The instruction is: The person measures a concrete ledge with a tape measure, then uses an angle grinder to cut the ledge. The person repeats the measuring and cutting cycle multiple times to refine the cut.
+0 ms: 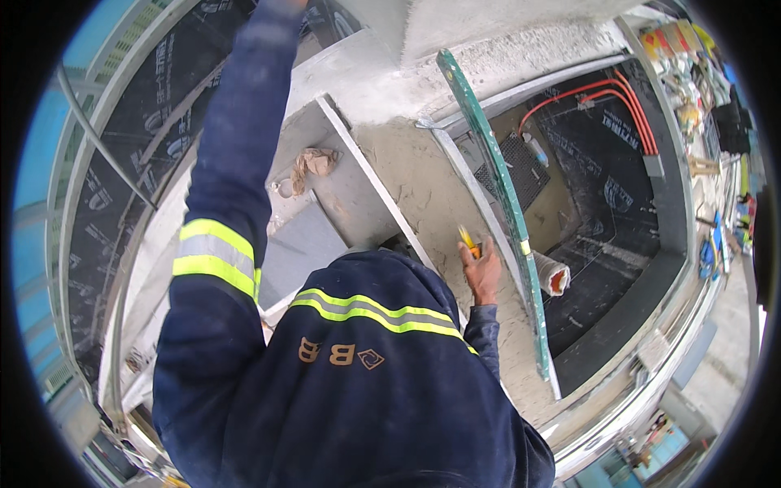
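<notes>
In my right hand (483,274) is a small yellow-and-orange tool (468,241); its exact kind is hard to make out. The fingers are closed round it, over a band of smoothed mortar (399,159). A straight pale metal strip (378,187) borders the mortar on the left, and another strip (474,183) runs along its right side. Just right of that hand, a long green straightedge (496,167) spattered with mortar lies lengthwise. My left arm stretches far forward, and only a sliver of my left hand (286,3) shows at the top edge, its fingers cut off.
At right is a recess lined with black membrane (606,171), holding red pipes (634,106), a dark grate (521,167) and a white cylinder (551,275). Crumpled brown paper (313,165) and a grey slab (307,248) lie left. Assorted clutter (691,98) lines the far right.
</notes>
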{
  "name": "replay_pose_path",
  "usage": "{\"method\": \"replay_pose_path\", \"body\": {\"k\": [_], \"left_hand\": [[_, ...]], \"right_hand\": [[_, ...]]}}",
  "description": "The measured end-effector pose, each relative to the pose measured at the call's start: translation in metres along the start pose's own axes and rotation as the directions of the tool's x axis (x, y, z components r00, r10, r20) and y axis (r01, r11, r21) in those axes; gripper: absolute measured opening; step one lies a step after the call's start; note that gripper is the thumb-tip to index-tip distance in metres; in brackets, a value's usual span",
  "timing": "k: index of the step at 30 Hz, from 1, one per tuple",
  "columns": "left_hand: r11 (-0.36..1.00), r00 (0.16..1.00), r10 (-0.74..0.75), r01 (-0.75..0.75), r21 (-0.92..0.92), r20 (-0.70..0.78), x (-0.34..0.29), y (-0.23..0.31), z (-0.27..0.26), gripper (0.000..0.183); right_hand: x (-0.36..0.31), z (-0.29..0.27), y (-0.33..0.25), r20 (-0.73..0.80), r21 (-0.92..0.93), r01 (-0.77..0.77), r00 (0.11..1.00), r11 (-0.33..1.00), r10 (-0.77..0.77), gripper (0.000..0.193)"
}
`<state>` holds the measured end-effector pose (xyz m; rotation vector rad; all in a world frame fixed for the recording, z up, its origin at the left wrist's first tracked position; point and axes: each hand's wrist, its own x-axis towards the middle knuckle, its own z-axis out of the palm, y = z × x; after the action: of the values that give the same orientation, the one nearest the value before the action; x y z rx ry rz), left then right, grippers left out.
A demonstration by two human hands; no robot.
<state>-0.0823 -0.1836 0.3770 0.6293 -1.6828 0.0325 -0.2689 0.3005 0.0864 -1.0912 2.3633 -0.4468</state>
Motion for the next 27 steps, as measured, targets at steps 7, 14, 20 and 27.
{"method": "replay_pose_path", "body": {"k": [7,14,20,27], "left_hand": [[0.752,0.824,-0.562,0.545,0.37,-0.072,-0.304,0.025,-0.164,0.034],[-0.756,-0.442,-0.577,0.606,-0.246,0.687,-0.451,0.154,-0.212,0.082],[-0.707,-0.28,-0.708,0.287,-0.647,0.649,-0.481,0.157,-0.222,0.063],[-0.465,-0.468,-0.882,0.883,-0.056,-0.048,-0.646,0.078,-0.28,0.054]], "right_hand": [[0.013,0.02,-0.037,0.037,0.177,0.325,0.941,0.929,-0.336,0.049],[0.025,0.062,-0.163,0.255,0.163,0.714,0.636,0.681,-0.728,0.041],[-0.001,0.139,-0.215,0.46,0.205,0.955,0.1,0.215,-0.882,0.04],[0.044,0.142,-0.192,0.243,-0.078,0.894,0.446,0.441,-0.862,0.05]]}}
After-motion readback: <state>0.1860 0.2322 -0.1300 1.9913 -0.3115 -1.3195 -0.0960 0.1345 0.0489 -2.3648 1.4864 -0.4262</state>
